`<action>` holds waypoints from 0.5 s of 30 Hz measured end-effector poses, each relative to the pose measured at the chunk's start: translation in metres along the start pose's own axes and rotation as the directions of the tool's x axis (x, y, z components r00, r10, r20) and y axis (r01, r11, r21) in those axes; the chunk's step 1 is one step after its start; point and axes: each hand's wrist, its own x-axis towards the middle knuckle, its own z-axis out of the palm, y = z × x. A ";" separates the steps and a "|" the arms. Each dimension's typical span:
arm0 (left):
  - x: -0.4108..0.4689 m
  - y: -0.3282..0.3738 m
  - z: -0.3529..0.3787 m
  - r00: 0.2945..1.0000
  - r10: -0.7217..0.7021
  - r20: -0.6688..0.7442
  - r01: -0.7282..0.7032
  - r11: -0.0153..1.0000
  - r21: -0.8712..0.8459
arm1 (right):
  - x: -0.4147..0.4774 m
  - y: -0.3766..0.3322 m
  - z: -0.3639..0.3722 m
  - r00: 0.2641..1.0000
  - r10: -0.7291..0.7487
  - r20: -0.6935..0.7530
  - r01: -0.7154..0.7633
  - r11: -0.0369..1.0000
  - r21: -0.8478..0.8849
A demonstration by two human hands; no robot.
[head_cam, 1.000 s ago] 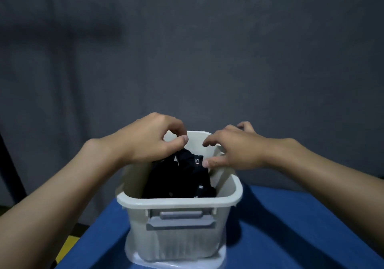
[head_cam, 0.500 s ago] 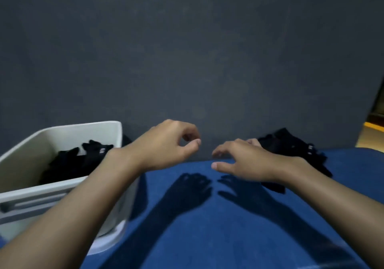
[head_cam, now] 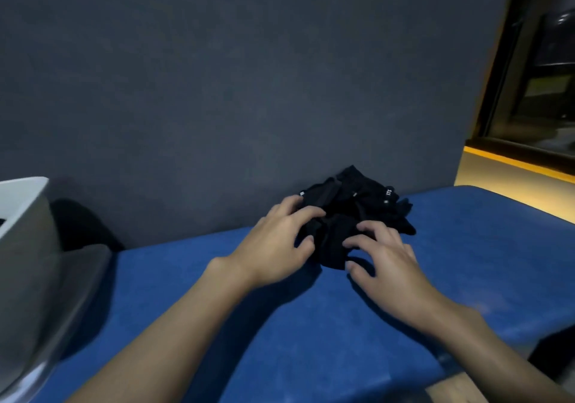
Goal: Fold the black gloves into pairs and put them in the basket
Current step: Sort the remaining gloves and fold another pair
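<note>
A loose pile of black gloves (head_cam: 354,206) with small white labels lies on the blue table (head_cam: 311,324) against the grey wall. My left hand (head_cam: 277,244) rests on the pile's left side, fingers spread over the fabric and thumb at its near edge. My right hand (head_cam: 382,259) touches the pile's near right edge with bent, spread fingertips. Neither hand has lifted a glove. The white basket (head_cam: 21,247) stands at the far left, cut off by the frame, and its inside is barely visible.
A grey wall (head_cam: 217,91) rises directly behind the table. At the right, the table's edge drops to a yellow-lit floor (head_cam: 513,181) and a dark glass door (head_cam: 544,75). The basket sits on a grey lid (head_cam: 84,265).
My view has swung right, away from the basket. Both hands left the basket, crossed the table to the right and came down on the glove pile.
</note>
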 end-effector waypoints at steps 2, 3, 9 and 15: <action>0.010 0.005 0.006 1.000 0.016 -0.013 -0.015 0.999 0.040 | 0.002 0.006 0.002 1.000 0.007 0.006 -0.007 1.000 0.021; 0.015 0.008 0.008 1.000 0.019 -0.018 -0.018 0.998 0.061 | 0.003 0.008 0.002 1.000 0.012 0.005 -0.012 0.999 0.036; 0.034 0.010 0.010 0.998 0.021 -0.063 -0.016 0.996 0.093 | 0.011 0.012 0.002 1.000 0.022 -0.021 -0.020 0.996 0.085; 0.030 0.008 -0.006 0.987 0.055 -0.153 -0.054 0.998 0.011 | 0.022 -0.001 -0.004 0.991 0.047 -0.123 -0.020 0.977 0.213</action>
